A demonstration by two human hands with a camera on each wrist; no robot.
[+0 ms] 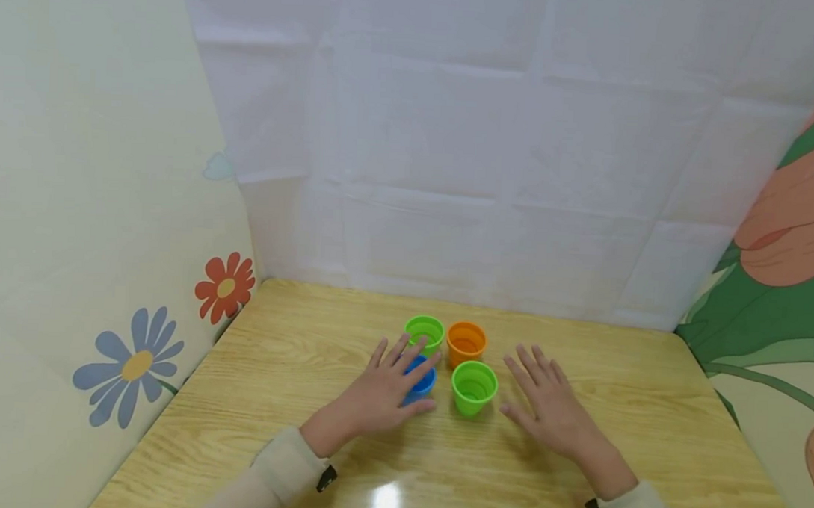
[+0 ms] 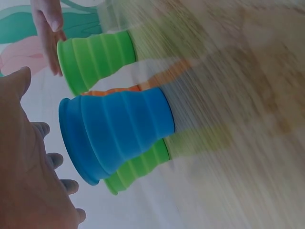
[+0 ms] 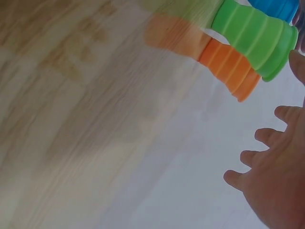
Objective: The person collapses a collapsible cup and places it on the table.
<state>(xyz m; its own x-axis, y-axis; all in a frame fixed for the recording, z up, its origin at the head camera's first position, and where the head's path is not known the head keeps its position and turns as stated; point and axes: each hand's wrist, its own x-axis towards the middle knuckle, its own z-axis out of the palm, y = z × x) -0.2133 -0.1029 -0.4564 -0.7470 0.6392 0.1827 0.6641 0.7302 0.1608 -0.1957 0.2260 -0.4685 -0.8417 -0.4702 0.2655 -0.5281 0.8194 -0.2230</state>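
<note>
Two green cups, a blue cup and an orange cup, all with ribbed sides, stand upright and close together on the table. The blue cup (image 2: 116, 133) is partly covered in the head view by my left hand (image 1: 382, 391), which is spread over and beside it, holding nothing. Behind it stands the far green cup (image 1: 424, 331), with the orange cup (image 1: 467, 344) to its right. The near green cup (image 1: 474, 389) lies between my hands. My right hand (image 1: 550, 405) is spread to the right of the cups, apart from them and holding nothing.
The cups stand on a light wood-grain table (image 1: 276, 339). A creased white cloth (image 1: 485, 137) hangs along its back edge. Panels with painted flowers flank it, including a blue flower (image 1: 134, 365) at left and a large pink flower (image 1: 792, 215) at right.
</note>
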